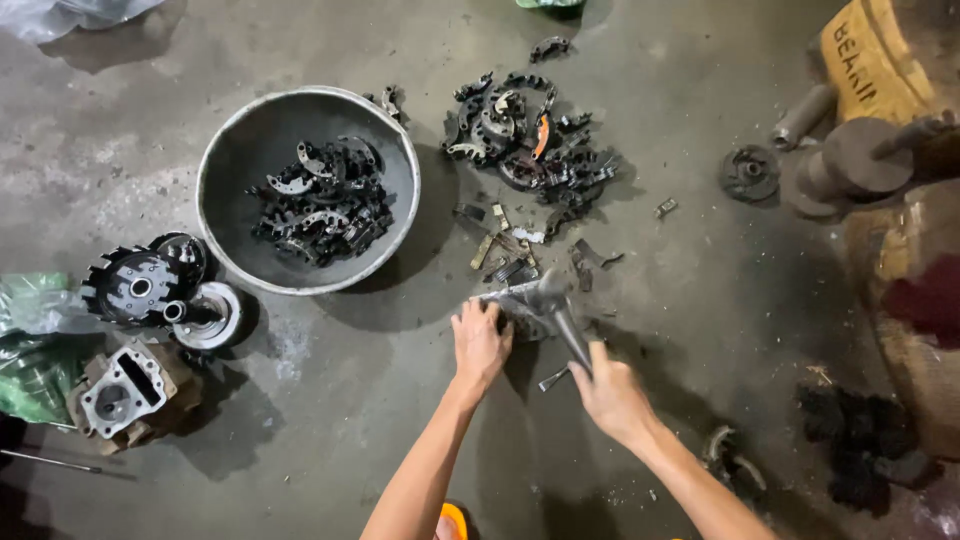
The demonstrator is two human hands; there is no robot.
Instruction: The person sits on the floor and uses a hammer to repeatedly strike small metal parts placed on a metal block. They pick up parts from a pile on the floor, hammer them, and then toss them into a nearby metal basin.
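My left hand (480, 340) presses down on a grey metal part (518, 305) lying on the concrete floor. My right hand (610, 392) grips the handle of a steel hammer (560, 310), whose head rests on or just above that part. A small chisel-like piece (553, 379) lies on the floor between my hands. Broken metal bits (505, 250) are scattered just beyond the part.
A round metal basin (230, 150) with dark curved metal pieces stands at left-centre. A heap of similar pieces (525, 140) lies beyond. Clutch discs (140, 285) and an engine cylinder block (120, 395) sit at left. Rusty machinery (850, 160) and a sack (915, 300) stand at right.
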